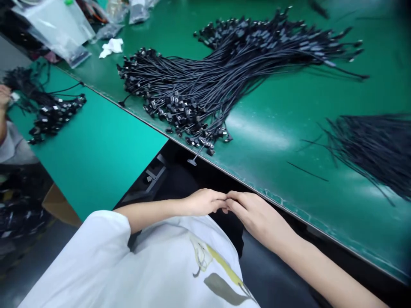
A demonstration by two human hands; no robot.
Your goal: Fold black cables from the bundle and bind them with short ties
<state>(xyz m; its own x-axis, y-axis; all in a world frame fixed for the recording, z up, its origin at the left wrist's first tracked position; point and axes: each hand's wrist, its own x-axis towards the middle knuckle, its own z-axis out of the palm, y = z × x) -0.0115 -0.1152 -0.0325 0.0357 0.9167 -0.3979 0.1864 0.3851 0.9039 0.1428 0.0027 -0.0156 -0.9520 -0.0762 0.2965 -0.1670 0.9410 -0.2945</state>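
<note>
Low in front of my body, just off the table's near edge, my left hand (pixel 205 201) and my right hand (pixel 252 210) meet at the fingertips. Both have their fingers bent and pressed together. Whatever may be between them is hidden. Beyond them, on the green table, lies a large bundle of black cables (pixel 205 70) with small connectors at their ends. One cable end with a flat connector (pixel 192 162) hangs over the table edge, up and left of my left hand.
A pile of thin black wires (pixel 379 149) lies on the right of the green table (pixel 276 111). On a lower green surface (pixel 105 149) at left sits another cable bundle (pixel 54 111), near another person's hand (pixel 4 96). Plastic bags (pixel 61 32) and crumpled white tissue (pixel 111 47) are at the back left.
</note>
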